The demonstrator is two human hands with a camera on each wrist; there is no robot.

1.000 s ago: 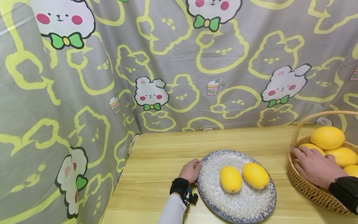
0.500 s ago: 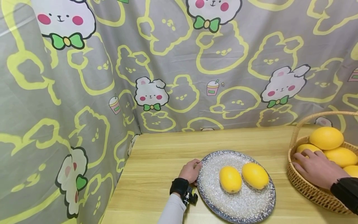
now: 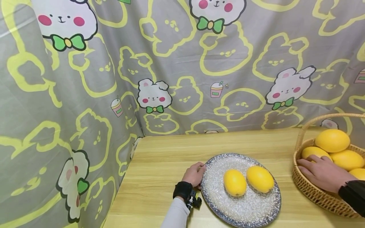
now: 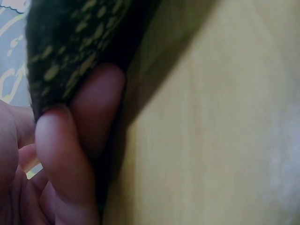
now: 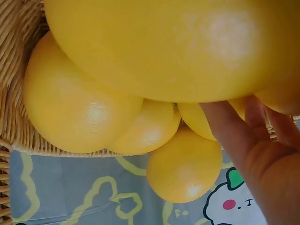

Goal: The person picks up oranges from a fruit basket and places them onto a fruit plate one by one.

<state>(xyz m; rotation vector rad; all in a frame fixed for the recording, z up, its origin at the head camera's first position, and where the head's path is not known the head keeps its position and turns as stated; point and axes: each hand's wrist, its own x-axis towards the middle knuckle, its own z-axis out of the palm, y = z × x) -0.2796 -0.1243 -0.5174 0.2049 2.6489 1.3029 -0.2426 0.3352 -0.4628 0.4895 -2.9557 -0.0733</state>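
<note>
Yellow fruits (image 3: 315,151) near the basket's (image 3: 313,197) left edge touch the right hand (image 3: 325,172), finger grip unclear; left hand (image 3: 194,174) fingers pinch the plate's (image 3: 242,210) left edge.

I can read no text. The green rectangular patch (image 3: 215,93) on the pink-and-white printed cup (image 3: 217,89) looks wordless.

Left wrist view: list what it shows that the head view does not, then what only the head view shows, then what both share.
Only the left wrist view: the fingertips tucked beneath the plate, against what looks like its dark, speckled underside.

Only the head view: the two fruits on the plate, the basket holding more fruit, and the right hand reaching into it.

Both: the left hand, the plate, the table and the patterned cloth.
</note>
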